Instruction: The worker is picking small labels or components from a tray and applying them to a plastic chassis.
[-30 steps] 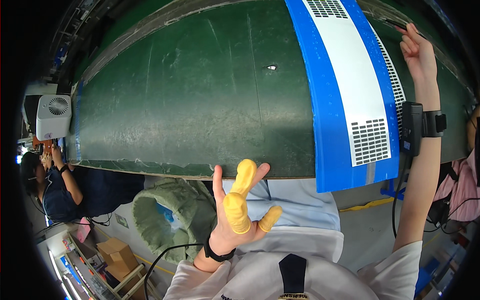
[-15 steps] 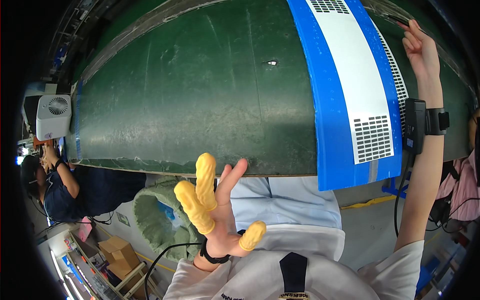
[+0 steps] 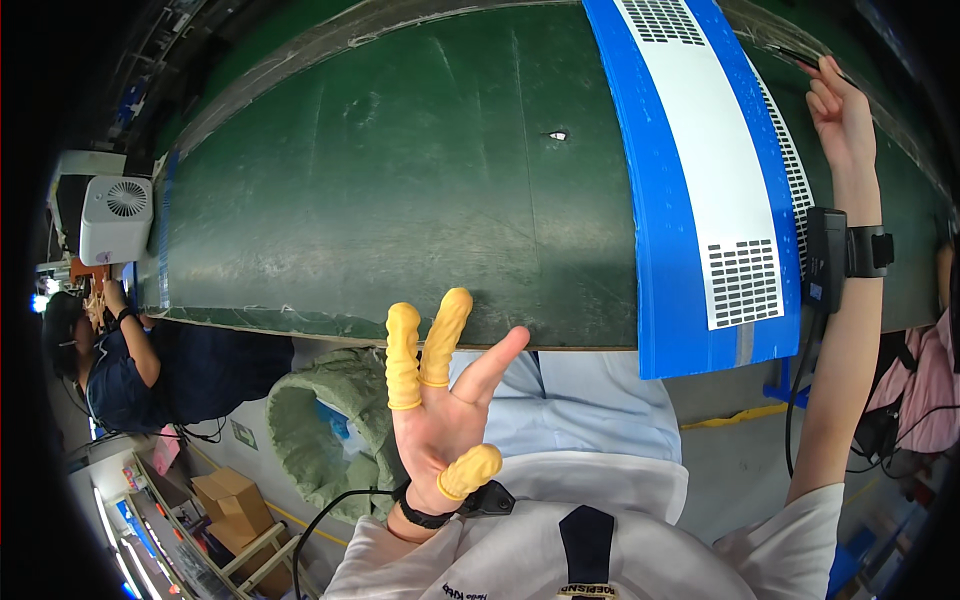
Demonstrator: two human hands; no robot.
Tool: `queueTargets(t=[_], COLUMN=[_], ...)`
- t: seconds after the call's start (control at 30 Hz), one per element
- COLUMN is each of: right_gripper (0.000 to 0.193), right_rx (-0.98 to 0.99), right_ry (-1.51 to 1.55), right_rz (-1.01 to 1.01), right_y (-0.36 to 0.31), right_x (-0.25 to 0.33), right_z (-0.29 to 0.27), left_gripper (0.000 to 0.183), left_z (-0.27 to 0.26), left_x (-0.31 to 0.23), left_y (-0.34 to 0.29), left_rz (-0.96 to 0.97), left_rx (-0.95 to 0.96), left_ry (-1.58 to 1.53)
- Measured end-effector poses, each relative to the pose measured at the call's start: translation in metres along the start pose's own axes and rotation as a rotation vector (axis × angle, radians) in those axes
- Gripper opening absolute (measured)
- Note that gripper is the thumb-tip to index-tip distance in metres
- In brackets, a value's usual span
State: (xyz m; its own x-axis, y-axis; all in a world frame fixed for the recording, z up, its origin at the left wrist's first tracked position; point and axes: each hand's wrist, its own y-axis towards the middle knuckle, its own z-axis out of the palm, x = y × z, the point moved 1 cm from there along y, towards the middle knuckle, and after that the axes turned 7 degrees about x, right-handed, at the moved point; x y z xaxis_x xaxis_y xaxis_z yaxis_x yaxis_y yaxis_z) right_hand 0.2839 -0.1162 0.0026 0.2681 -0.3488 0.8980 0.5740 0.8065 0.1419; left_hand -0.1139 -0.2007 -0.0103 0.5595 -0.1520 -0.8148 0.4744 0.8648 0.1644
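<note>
My left hand (image 3: 435, 420) is held palm up in front of the bench edge, holding nothing. Its fingers are spread, and yellow finger cots (image 3: 445, 335) cover the thumb and two fingers. Far out at the upper right, my right hand (image 3: 845, 115) pinches slim black tweezers (image 3: 795, 55), whose tips point left. Between the hands lies a blue board (image 3: 670, 300), reaching past the bench's front edge. On it is a white sheet (image 3: 715, 150) with rows of small black rectangles at both ends. A second patterned sheet (image 3: 785, 135) shows along the board's right side.
The bench has a dark green top (image 3: 400, 190) with a small white spot (image 3: 558, 135) on it. A white fan unit (image 3: 117, 222) stands at the left end, near a co-worker (image 3: 120, 360). A green cloth-lined bin (image 3: 330, 430) and cardboard boxes (image 3: 235, 505) are below left.
My left hand has turned, its covered fingers swinging upright and to the right. My right hand has dropped slightly with the tweezers, which now show more plainly. The view has shifted a little.
</note>
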Motion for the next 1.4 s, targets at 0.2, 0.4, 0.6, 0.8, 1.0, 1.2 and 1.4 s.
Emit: queueTargets(t=[0.2,0.4,0.6,0.8,1.0,1.2,1.4], right_gripper=[0.021,0.019,0.024,0.025,0.024,0.024,0.026], right_rx=[-0.011,-0.043,-0.046,-0.081,-0.066,-0.072,-0.055], right_ry=[0.002,0.014,0.028,0.006,0.027,0.027,0.031], right_rz=[-0.001,-0.006,-0.020,-0.021,-0.021,-0.024,-0.029], right_y=[0.001,-0.001,-0.005,-0.006,-0.007,-0.004,-0.005], right_x=[0.000,0.002,0.004,0.006,0.006,0.005,0.005], right_z=[0.001,0.004,0.008,0.007,0.007,0.002,0.005], left_gripper=[0.094,0.099,0.099,0.099,0.078,0.061,0.062], left_z=[-0.004,0.007,0.021,0.024,-0.005,0.005,0.017], left_x=[-0.003,0.012,0.014,0.019,0.016,0.008,0.014], left_y=[-0.007,0.000,-0.002,-0.015,-0.025,-0.019,-0.016], left_rz=[0.218,0.127,0.159,0.093,0.310,0.242,0.021], left_rx=[0.179,0.385,0.489,0.565,0.294,-0.005,0.186], left_ry=[0.892,1.482,1.561,1.187,1.212,1.400,1.716])
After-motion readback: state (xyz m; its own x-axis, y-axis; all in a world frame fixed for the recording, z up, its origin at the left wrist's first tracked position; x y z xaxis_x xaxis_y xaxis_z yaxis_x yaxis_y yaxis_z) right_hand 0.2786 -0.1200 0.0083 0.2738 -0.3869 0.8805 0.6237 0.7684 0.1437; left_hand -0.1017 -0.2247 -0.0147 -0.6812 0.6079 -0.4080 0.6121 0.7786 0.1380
